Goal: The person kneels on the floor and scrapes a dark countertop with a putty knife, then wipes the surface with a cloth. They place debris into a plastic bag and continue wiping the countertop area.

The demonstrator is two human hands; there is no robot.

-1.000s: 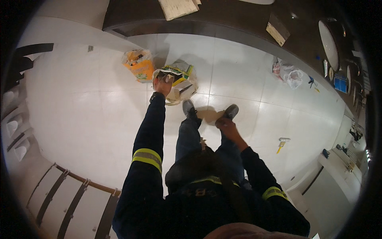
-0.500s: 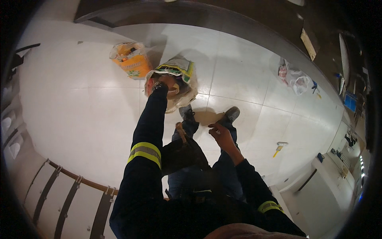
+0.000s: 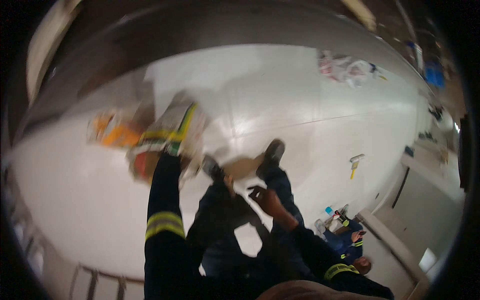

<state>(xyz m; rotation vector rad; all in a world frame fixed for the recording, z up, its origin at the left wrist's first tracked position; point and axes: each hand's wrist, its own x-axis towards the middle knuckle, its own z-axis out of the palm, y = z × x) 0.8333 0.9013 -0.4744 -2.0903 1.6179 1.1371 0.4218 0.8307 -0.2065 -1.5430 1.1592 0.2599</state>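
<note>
Gripping bag (image 3: 170, 132), left hand (image 3: 167, 152); floor (image 3: 310, 90).

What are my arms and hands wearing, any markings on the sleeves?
Both arms wear long dark navy sleeves. The left sleeve has a yellow-and-grey reflective band around the upper arm; the right sleeve carries a similar band. The right hand is bare; the left hand is too blurred to tell.

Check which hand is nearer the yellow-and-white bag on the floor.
Left. The left hand is at the bag, apparently gripping it, though blur hides the grip. The right hand hangs empty above the legs, well right of the bag and apart from it.
</note>
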